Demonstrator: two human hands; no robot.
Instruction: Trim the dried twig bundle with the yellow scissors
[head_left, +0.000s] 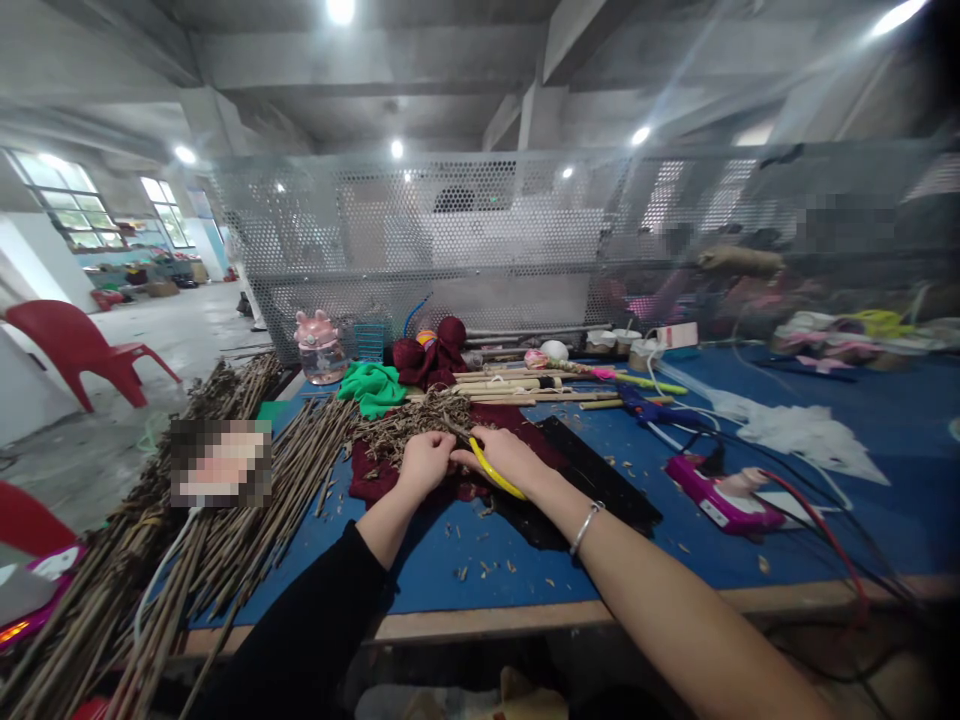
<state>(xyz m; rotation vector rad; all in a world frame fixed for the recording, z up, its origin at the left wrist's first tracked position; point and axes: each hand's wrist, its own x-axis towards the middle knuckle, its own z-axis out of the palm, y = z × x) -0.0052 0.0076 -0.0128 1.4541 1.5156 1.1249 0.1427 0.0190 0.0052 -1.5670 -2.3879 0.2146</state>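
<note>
My right hand (510, 457) is closed around yellow-handled cutters (496, 474); their dark jaws point toward the pile and are hard to make out. Close beside it, my left hand (426, 462) is closed with its fingertips pinched together, and what they hold is hidden. Just beyond both hands lies a heap of short cut twig pieces (390, 430) on a dark red cloth (366, 482). Under my right wrist, a black sheet (600, 480) covers part of the blue tabletop (420, 580). Long brown sticks (300, 480) lie in a bundle to the left.
A green cloth (373, 388), dark red yarn balls (450, 335) and a pink-lidded bottle (319, 350) stand behind the pile. To the right are a purple power strip (724, 500) with cables, a blue glue gun (645, 405) and white plastic film (780, 425). A perforated metal screen (300, 220) closes the back.
</note>
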